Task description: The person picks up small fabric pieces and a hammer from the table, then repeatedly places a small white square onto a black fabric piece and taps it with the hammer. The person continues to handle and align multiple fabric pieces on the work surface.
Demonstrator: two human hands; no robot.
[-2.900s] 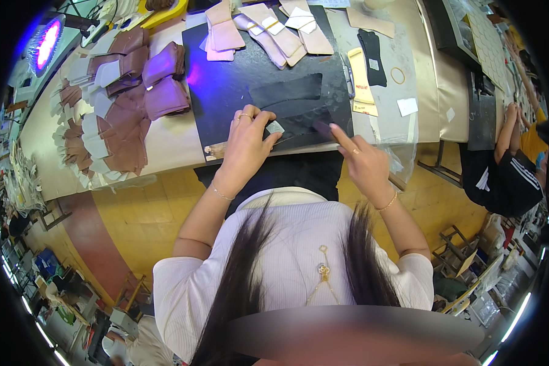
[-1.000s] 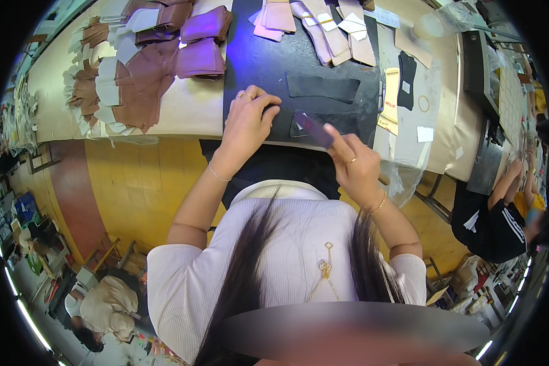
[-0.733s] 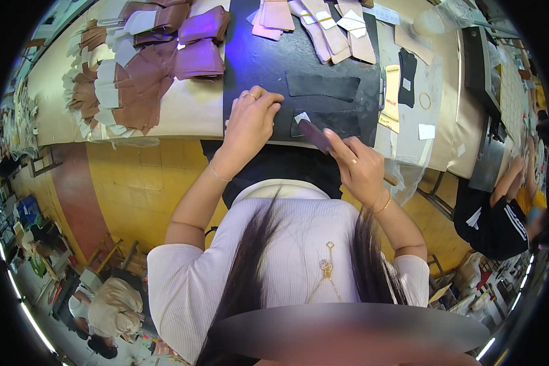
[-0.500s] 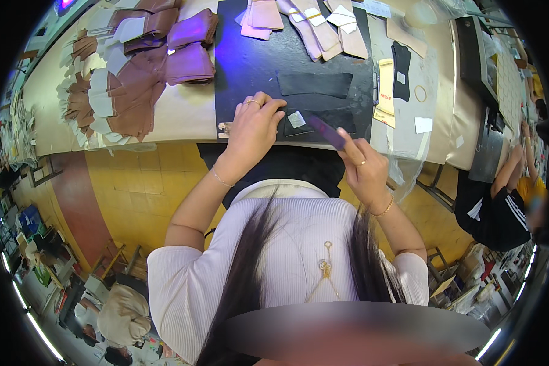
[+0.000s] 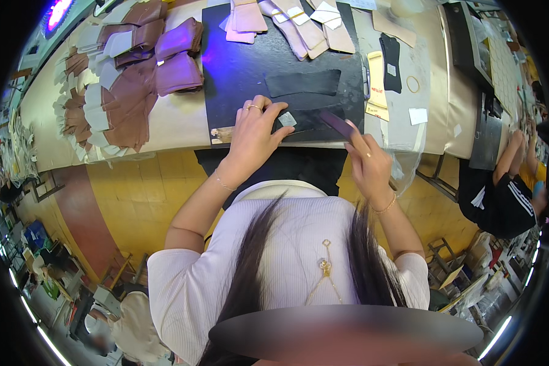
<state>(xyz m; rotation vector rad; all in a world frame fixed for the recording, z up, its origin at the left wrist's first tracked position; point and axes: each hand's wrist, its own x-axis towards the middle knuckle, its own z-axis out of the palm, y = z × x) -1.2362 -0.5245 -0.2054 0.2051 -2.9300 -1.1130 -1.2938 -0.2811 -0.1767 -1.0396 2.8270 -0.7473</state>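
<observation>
A dark leather-like piece (image 5: 314, 120) with a small pale square tag (image 5: 287, 119) lies near the front edge of the black work board (image 5: 238, 79). My left hand (image 5: 255, 129) holds down the left end of this piece, thumb and index finger on either side of the tag. Closed around a flat, dark purple stick-like tool (image 5: 337, 124), my right hand (image 5: 370, 160) keeps its tip against or just over the piece's right part. I cannot tell whether it touches. A second dark strip (image 5: 303, 83) lies flat behind.
Stacks of brown leather pieces (image 5: 128, 100) with pale ends fan out at left. Pink-beige strips (image 5: 302, 30) lie at the back of the board. To the right are a yellow template (image 5: 377, 82), a black strip (image 5: 391, 64) and a rubber band (image 5: 413, 84). Another person (image 5: 500, 201) sits far right.
The tool has shifted toward the right end of the dark piece, relative to the tag. My left thumb has spread away from the index finger. The whole view has turned slightly.
</observation>
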